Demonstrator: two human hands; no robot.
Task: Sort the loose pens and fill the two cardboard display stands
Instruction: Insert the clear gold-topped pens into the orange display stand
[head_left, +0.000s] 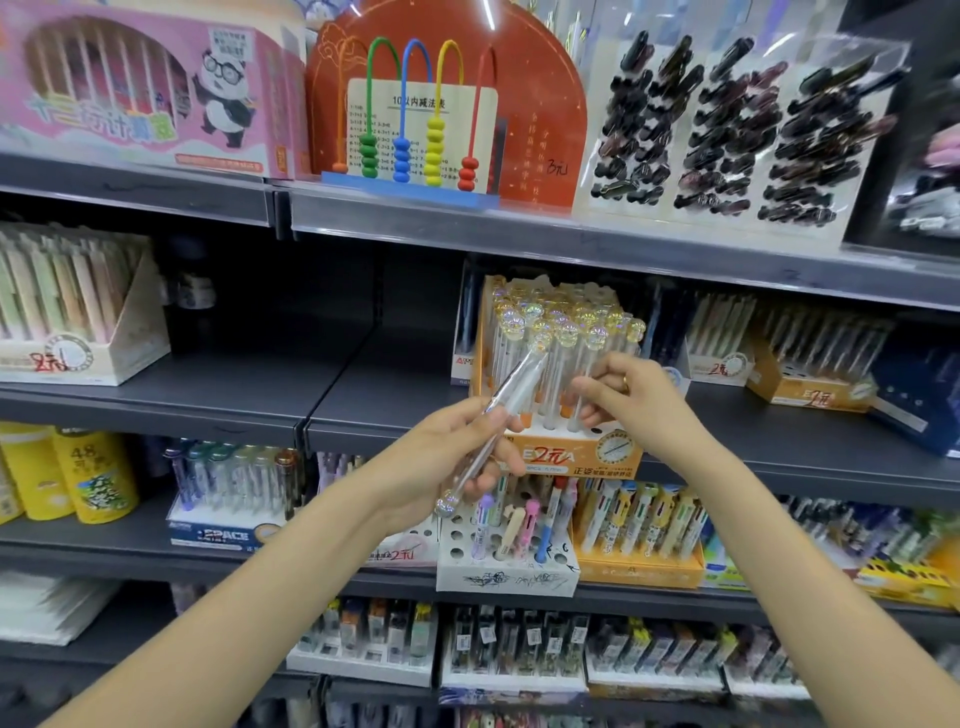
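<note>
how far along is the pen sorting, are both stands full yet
Mostly done: the orange cardboard stand looks packed with clear pens. In hand: the left hand grips clear glitter-capped pens; the right hand reaches to the stand's front row. Left: the white cardboard stand below shows many empty holes.

Orange stand (597, 457) base hidden behind right hand (631, 402); shelf edges blurred.

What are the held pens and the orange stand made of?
Pens in the left hand: apparently clear glossy plastic, since the barrels are see-through with iridescent ball tops. Orange stand: looks like printed cardboard, with matte faces and folded edges.
</note>
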